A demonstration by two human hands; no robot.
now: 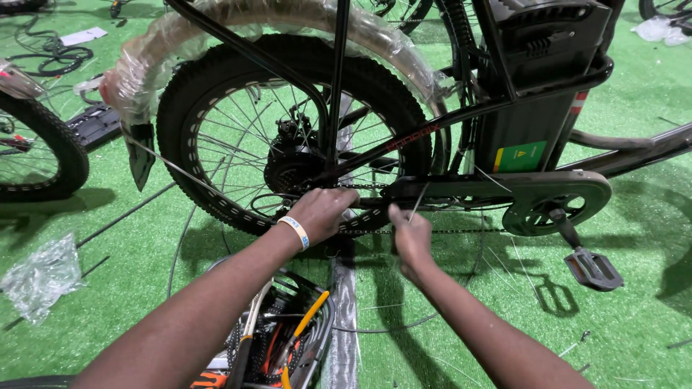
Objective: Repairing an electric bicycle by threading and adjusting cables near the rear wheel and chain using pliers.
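A black bicycle stands sideways on green turf, its knobby rear wheel (pixel 216 108) under a fender wrapped in clear plastic (pixel 238 29). My left hand (pixel 321 212), with a white wristband, is closed around the lower frame tube (pixel 375 203) just beside the rear hub (pixel 288 169) and chain. My right hand (pixel 411 234) pinches a thin strip, perhaps a cable tie (pixel 417 202), that sticks up at the chain guard (pixel 504 189). A black battery box (pixel 537 86) sits behind the seat tube.
A pedal (pixel 591 268) hangs low on the right. A basket of tools (pixel 281 338) lies under my left arm. Another wheel (pixel 36 151) stands at left, with crumpled plastic (pixel 40 277), loose cables and cut ties on the turf.
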